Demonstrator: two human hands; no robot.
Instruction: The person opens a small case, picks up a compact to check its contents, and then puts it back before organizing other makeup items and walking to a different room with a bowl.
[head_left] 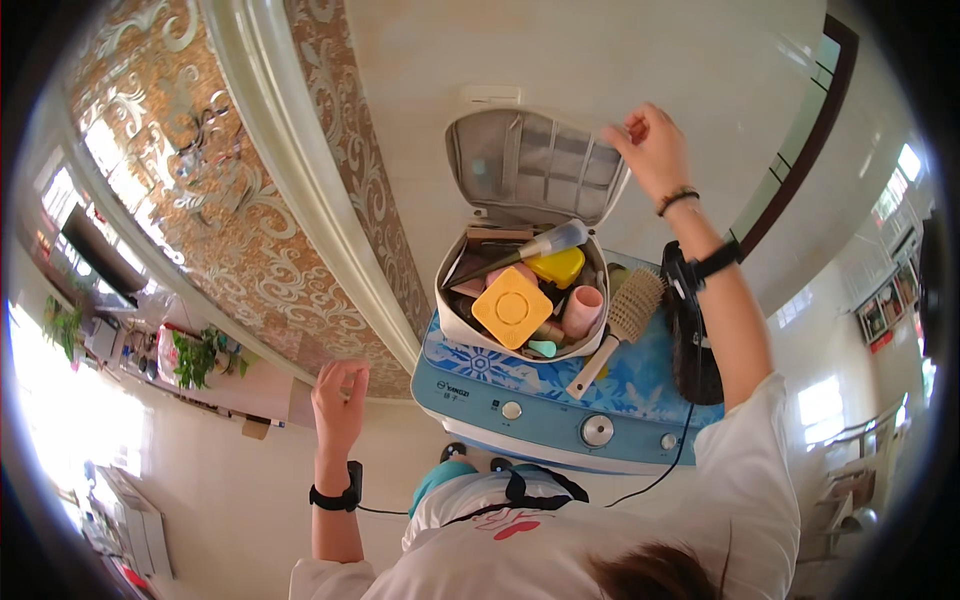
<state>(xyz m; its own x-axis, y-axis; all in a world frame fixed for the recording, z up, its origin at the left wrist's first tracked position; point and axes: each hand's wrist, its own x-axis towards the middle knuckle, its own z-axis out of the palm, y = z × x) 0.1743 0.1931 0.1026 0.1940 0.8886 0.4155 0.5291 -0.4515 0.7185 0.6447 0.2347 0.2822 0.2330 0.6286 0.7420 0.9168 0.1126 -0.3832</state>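
Note:
My right hand [655, 150] is raised beside the upper right corner of the bag's opened grey lid [530, 165]. Its thumb points toward the lid's edge, apart from the bent fingers; contact cannot be made out. Low on the left, my left hand [338, 405] hangs in the air with loosely bent fingers and holds nothing. The white cosmetic bag [462, 322] stands unzipped. In it lie a yellow-orange square case [511, 307], a bright yellow case [558, 266], a pink cylinder [582, 312] and a brush with a clear cap [535, 246]. Other contents are partly hidden.
Under the bag is a blue washing machine [540, 412] with knobs on its front. To the bag's right lie a round bristle hairbrush [630, 310] and a dark object [693, 350], partly behind my right forearm. A patterned wall panel [260, 230] rises at left.

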